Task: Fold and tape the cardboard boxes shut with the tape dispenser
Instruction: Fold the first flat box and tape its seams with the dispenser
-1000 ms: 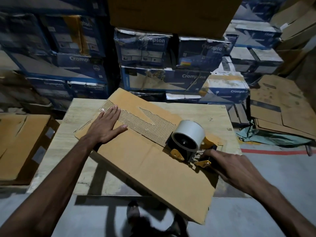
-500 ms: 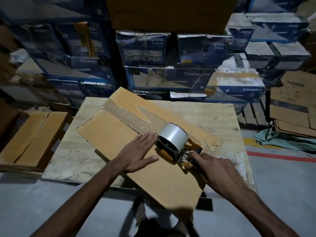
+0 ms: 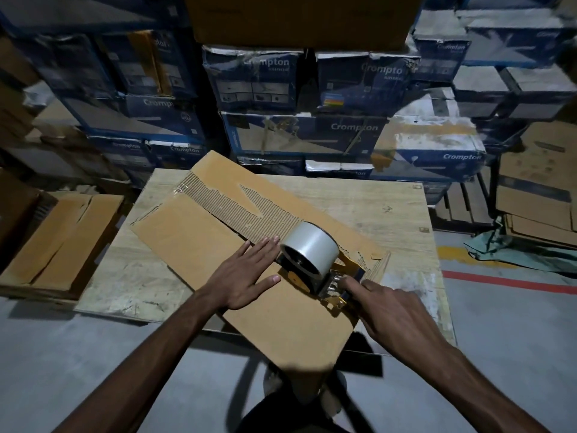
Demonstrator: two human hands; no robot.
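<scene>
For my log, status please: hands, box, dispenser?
Left hand flat on box. Right hand grips dispenser, standing on box. Left fingertips close beside roll.

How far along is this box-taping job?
Done: only setup; the cardboard box lies flat on the table. In hand: the left hand presses it down while the right hand grips the tape dispenser on its torn strip. Left: no laid tape shows plainly, so taping and folding remain.

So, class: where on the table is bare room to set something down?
On the table, bare wood shows far right, beyond the cardboard box, and near left. Crowded around the tape dispenser, between the left hand and right hand.
</scene>
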